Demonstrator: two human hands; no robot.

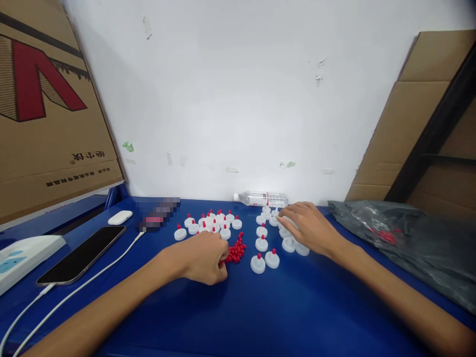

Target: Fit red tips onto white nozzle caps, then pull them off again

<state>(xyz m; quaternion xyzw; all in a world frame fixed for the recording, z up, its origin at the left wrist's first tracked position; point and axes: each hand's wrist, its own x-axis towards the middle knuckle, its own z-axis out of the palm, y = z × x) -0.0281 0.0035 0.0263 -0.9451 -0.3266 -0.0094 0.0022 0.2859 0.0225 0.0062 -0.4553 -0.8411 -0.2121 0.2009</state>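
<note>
My left hand (206,258) is curled at the left edge of a small pile of red tips (236,252). Its fingers are bent closed, and whatever lies between them is hidden. Over a cluster of white plastic caps (289,244) on the right rests my right hand (307,225), fingers stretched out and partly covering them. Between the hands stand several white caps with red tips (258,264), roughly in a column. Behind my left hand, a group of red-tipped white caps (236,223) stands upright on the blue table (260,312).
A clear plastic bottle (256,199) lies against the wall. At left are a phone (84,253), a white earbud case (120,217), a power strip (22,258) and a white cable (107,267). A grey plastic bag (405,253) lies right; cardboard (52,144) flanks the left.
</note>
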